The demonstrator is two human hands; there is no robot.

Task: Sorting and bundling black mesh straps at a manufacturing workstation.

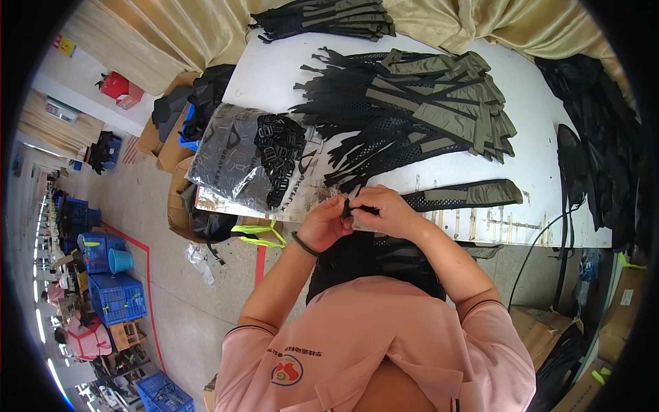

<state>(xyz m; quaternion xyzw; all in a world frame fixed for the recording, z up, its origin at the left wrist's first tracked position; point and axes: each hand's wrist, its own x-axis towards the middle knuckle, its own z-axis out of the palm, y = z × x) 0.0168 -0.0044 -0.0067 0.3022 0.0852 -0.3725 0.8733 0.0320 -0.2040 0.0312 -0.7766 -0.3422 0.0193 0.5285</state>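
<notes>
At the table's front edge my left hand (325, 224) and my right hand (386, 213) meet, both closed with fingers pinched. Between them is a small piece of black strap (347, 208); whether a buckle is on it I cannot make out. To the right of my right hand lies a single black mesh strip with an olive fabric end (473, 195), its near end hidden behind that hand. Black plastic buckles (278, 154) are heaped on a clear plastic bag (230, 154) to the left. Beyond my hands a fanned pile of similar mesh strips (425, 103) covers the table.
The white table (535, 137) bears another bundle of strips (329, 19) at the back. Black goods (597, 137) hang at its right. Cardboard boxes (168, 137) stand left of the table, and a black cable (528, 268) loops down at the right. Blue crates (117, 295) stand farther left.
</notes>
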